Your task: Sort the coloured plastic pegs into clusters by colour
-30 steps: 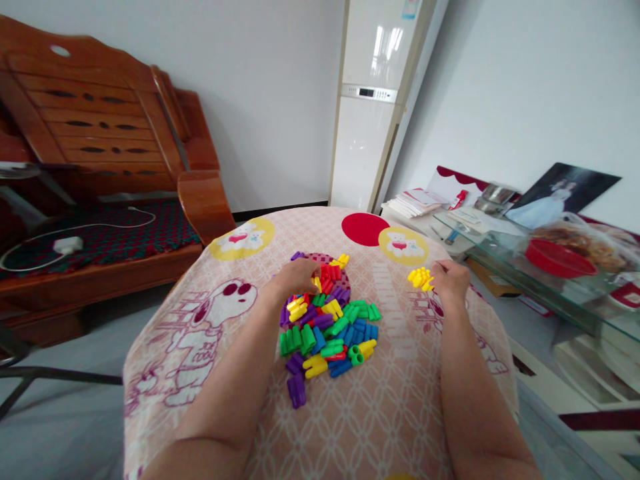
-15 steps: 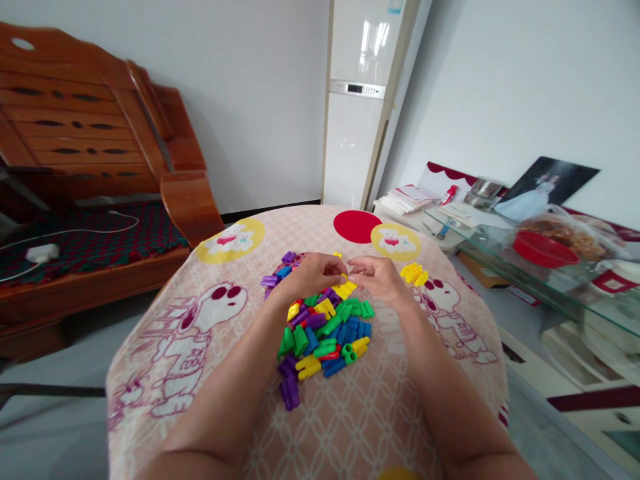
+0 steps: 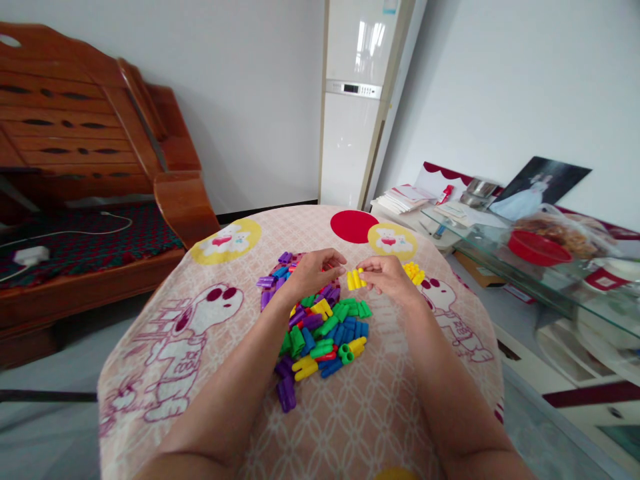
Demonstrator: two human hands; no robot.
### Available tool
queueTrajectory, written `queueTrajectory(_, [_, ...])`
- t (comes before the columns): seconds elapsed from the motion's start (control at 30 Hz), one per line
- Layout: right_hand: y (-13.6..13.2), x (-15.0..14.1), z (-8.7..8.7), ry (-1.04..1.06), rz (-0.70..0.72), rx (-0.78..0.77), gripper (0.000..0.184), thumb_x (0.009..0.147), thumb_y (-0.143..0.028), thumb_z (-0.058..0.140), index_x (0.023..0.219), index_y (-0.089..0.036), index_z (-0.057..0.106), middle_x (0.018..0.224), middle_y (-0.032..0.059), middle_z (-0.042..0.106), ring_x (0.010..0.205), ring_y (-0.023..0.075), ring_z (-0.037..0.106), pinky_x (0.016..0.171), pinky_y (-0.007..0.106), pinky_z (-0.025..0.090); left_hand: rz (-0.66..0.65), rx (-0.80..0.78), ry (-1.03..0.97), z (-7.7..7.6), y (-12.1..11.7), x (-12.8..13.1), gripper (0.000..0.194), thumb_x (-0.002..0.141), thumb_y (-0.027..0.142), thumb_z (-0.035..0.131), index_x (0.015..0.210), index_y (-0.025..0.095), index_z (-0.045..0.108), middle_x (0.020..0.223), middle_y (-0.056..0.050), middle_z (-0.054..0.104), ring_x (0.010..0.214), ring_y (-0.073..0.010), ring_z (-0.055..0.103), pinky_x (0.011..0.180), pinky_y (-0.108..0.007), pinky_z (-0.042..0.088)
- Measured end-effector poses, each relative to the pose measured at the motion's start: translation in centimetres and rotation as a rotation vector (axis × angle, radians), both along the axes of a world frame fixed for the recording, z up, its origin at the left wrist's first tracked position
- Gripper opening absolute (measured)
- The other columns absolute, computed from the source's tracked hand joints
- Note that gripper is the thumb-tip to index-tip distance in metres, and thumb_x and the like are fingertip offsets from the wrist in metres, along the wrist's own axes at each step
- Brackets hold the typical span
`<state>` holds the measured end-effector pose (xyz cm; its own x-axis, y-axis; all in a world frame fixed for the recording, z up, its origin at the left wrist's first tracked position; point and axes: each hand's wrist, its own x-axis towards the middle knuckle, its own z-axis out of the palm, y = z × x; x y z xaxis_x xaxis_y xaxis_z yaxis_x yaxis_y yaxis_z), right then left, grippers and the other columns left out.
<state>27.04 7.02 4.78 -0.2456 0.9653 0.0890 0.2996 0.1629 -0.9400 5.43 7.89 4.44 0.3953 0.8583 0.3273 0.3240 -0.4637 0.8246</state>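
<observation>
My right hand (image 3: 387,275) pinches a small group of joined yellow plastic building blocks (image 3: 357,279) between thumb and fingers, just above the table. Close by on the left, my left hand (image 3: 320,270) hovers over the far side of a block pile, its thumb and fingers apart and nothing seen in them. Under and in front of it spreads the pile of loose green blocks (image 3: 327,326), purple blocks (image 3: 286,393), blue blocks (image 3: 307,340) and yellow blocks (image 3: 305,367), with a few red ones. Beyond my right hand lies another cluster of yellow blocks (image 3: 414,273), partly hidden.
A patterned cloth (image 3: 210,373) covers the round table. To the left stands a wooden bench (image 3: 90,140). A tall white air conditioner (image 3: 350,147) is at the back. On the right, a glass-topped cabinet (image 3: 480,257) carries papers, a red bowl (image 3: 540,248) and a photo.
The yellow blocks, earlier between both hands, have moved right with my right hand. My left hand has let go of them. The view has shifted slightly.
</observation>
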Motion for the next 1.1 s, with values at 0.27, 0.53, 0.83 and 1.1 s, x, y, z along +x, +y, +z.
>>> queueTrajectory(0.27, [2.4,7.6,-0.6,-0.200,-0.572,0.325,0.033,0.065,-0.030,0.058,0.089,-0.013,0.074,0.081,0.0099,0.075,0.066,0.0206,0.067,0.058,0.029,0.053,0.071,0.002,0.108,0.5,0.1,-1.4,0.023,0.081,0.031,0.061,0.092,0.014,0.071,0.079,-0.005,0.073,0.069,-0.0157,0.066,0.064,-0.025,0.050])
queueTrajectory(0.53, [5.7,10.8,-0.4,-0.667,-0.520,0.421,0.030,0.069,-0.016,0.051,0.083,-0.016,0.078,0.086,0.0074,0.077,0.082,0.0211,0.070,0.080,0.032,0.053,0.165,0.012,0.020,1.0,0.9,-3.8,0.030,0.080,0.039,0.064,0.093,0.013,0.071,0.082,-0.007,0.075,0.073,-0.0179,0.068,0.063,-0.026,0.051])
queueTrajectory(0.83, [8.5,11.4,-1.0,-0.946,-0.331,0.321,0.034,0.065,-0.007,0.051,0.079,-0.018,0.080,0.083,0.0057,0.078,0.078,0.0184,0.070,0.073,0.025,0.050,0.201,-0.006,-0.017,1.1,0.9,-4.6,0.033,0.078,0.043,0.066,0.092,0.013,0.071,0.083,-0.008,0.075,0.075,-0.0194,0.070,0.065,-0.027,0.054])
queueTrajectory(1.1, [7.9,11.8,-1.4,-1.076,-0.335,0.251,0.032,0.077,-0.010,0.050,0.085,-0.017,0.081,0.093,0.0075,0.079,0.086,0.0191,0.071,0.076,0.025,0.049,0.228,-0.015,-0.011,1.3,0.7,-4.9,0.032,0.078,0.041,0.065,0.093,0.013,0.072,0.084,-0.008,0.075,0.074,-0.0190,0.070,0.063,-0.026,0.053])
